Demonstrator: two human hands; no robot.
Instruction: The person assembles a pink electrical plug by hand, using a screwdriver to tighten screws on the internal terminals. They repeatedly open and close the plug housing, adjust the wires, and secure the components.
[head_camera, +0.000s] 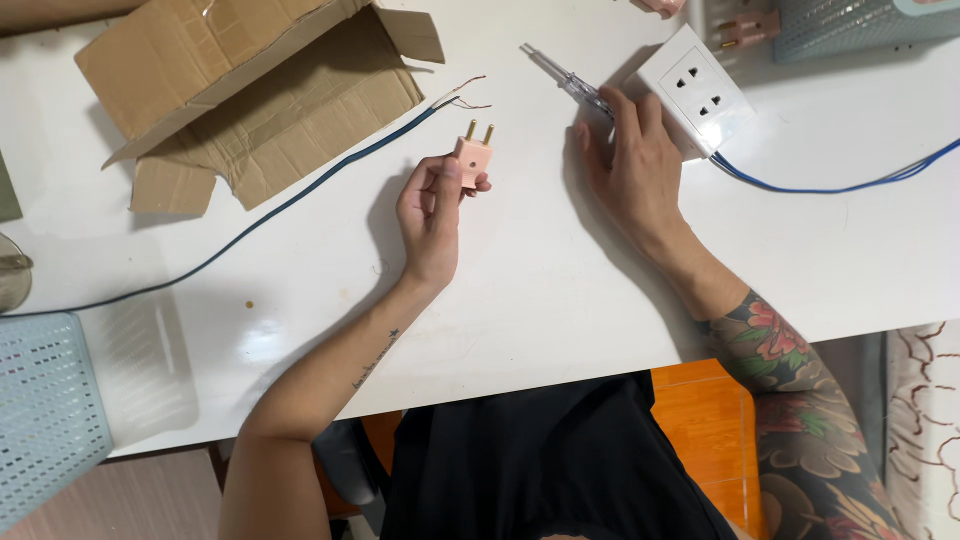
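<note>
**Loose plug, bare wire ends, and a tester at the desk's far side**

The left hand (432, 215) is closed around a small pink two-pin plug (473, 156), pinched between thumb and fingertips with the brass pins pointing away from the person, lifted just above the white desk (520, 290). The right hand (628, 165) lies on the desk with its fingers curled over the handle end of a clear-shafted tester screwdriver (560, 72), whose tip points up and left; it looks like a light grip, not a firm one.

Just beyond the plug, the dark cable (300, 190) ends in stripped, splayed copper strands (468, 92). These thin ends seem the weakest point: if they are bent or tugged, strands could break off or spread, and stray strands could bridge the two pins inside a plug. The plug is held only at its body, so a slip of the fingers could drop it onto the desk.

The white socket box (695, 88) sits touching the right hand's knuckle side, with blue wires (830, 185) trailing off to the right. A sweep of the right wrist could shove the box or snag those wires. Whether the socket is live cannot be told; if it is, the tester's metal tip near it is a hazard.

Torn cardboard (250, 90) lies over part of the cable, so pulling the cable could drag it.
</note>
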